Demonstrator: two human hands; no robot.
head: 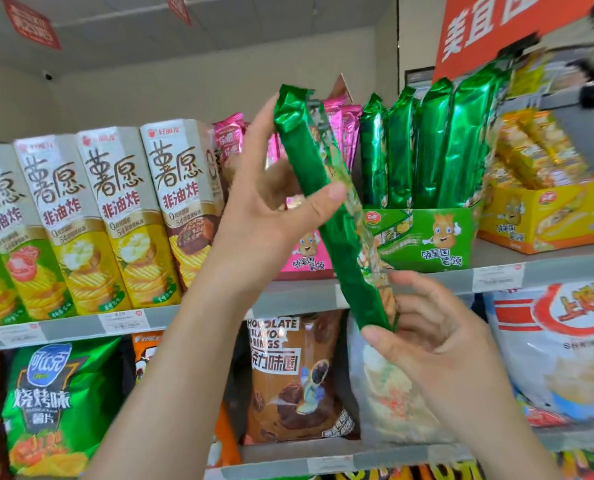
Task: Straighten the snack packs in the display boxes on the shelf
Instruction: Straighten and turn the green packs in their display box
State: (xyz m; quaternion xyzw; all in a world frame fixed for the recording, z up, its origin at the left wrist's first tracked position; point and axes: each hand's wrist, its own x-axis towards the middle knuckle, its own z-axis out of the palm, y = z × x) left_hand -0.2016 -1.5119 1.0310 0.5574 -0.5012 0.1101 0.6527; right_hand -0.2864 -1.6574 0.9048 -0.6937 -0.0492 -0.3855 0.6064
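Green snack pack [302,157] is gripped by the left hand [264,216], its lower end pinched by the right hand [441,341].

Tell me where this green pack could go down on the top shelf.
Bare shelf shows only as a strip right of the green box, before the yellow box. Green packs crowd their box; pink box and cartons fill the left.

Tall cartons [181,202] read 薯愿 and 非油炸, with 好丽友 up top. Brown bag [288,375]: "RINGS", then 力味圈 below. Green bag [46,403] says 烧烤味 and 薯片. Orange sign [479,32] shows 美宜. Green display box [427,244]: characters too blurred to read.
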